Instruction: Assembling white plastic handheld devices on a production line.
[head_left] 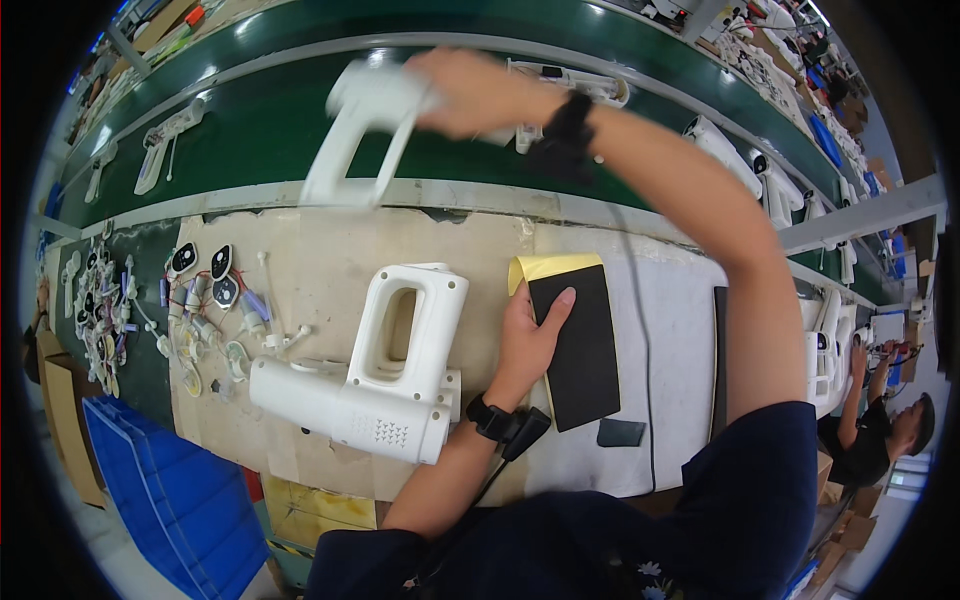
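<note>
My left hand [530, 335] grips a black sheet [580, 365] with yellow backing paper [555, 265], thumb on top and fingers mostly hidden beneath. Stretched out over the green conveyor, my right hand [475, 95] has hold of a white plastic housing [350, 145] with a looped handle; both are smeared by motion. Left of my left forearm, a second white housing [350, 395], gun-shaped with a handle opening, lies on the bench. A small dark piece [620, 433] rests below the black sheet.
Small motors and wired parts [215, 300] lie on the bench's left, beside a heap of components [105, 310]. White assemblies [170, 140] sit on the conveyor [250, 150]. A cable [645, 350] crosses the bench. A blue crate [175, 500] stands lower left; another person [880, 430] works at right.
</note>
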